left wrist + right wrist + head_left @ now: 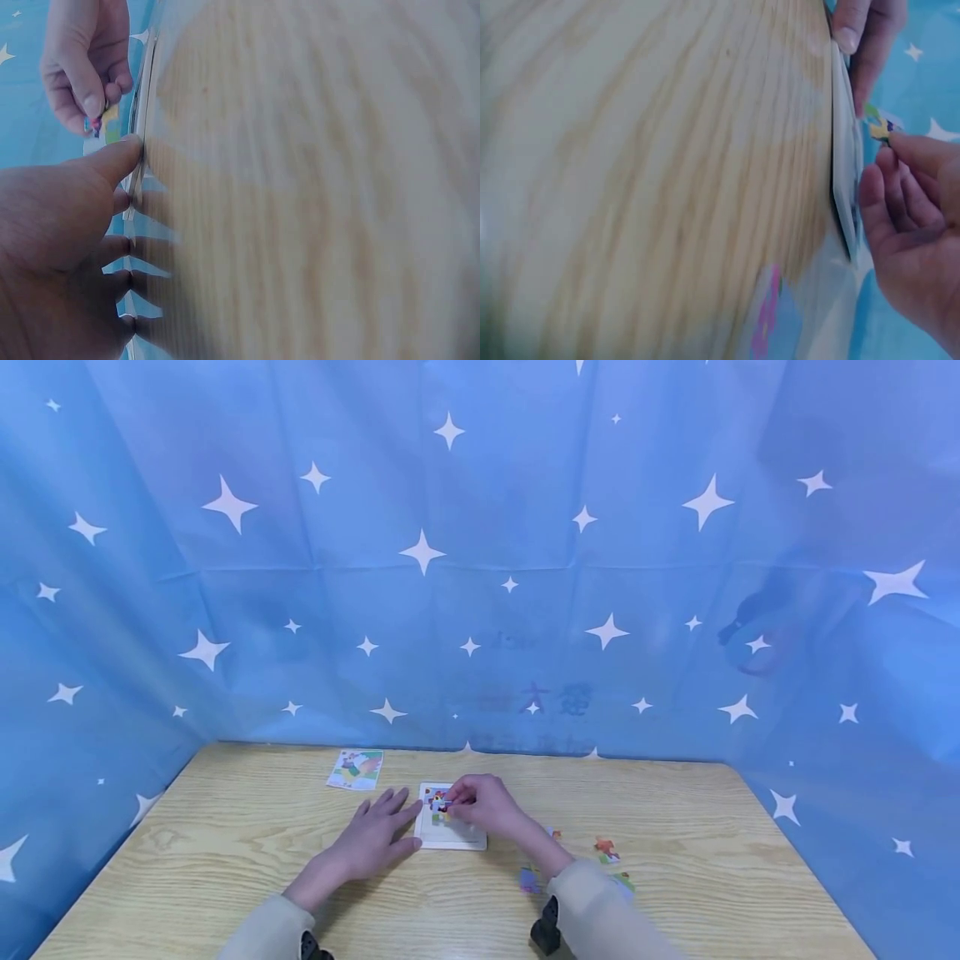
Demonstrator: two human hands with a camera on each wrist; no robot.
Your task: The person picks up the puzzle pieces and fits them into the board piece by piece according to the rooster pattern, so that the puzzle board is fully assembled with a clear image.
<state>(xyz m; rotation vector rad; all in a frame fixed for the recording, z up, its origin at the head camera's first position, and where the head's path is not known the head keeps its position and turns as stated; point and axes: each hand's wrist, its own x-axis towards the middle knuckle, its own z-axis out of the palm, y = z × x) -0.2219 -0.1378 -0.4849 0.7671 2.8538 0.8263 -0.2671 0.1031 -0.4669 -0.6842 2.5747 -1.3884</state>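
R hand [487, 804] pinched pc [880, 130] over tray [459, 838], prob. mid-fitting; L hand [371, 839], spread, touched tray edge. Next move prob. needed aligning pc b4 release.

Card [356, 770] L of brd [461, 842], maybe 4 pcs [607, 850] R

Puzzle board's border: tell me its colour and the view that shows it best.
The puzzle board's border is white; the head view shows it best.

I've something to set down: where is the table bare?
The pale wooden table looks bare right of the loose colourful jigsaw pieces and left of the left hand. Crowded: the white square puzzle board, below the right hand.
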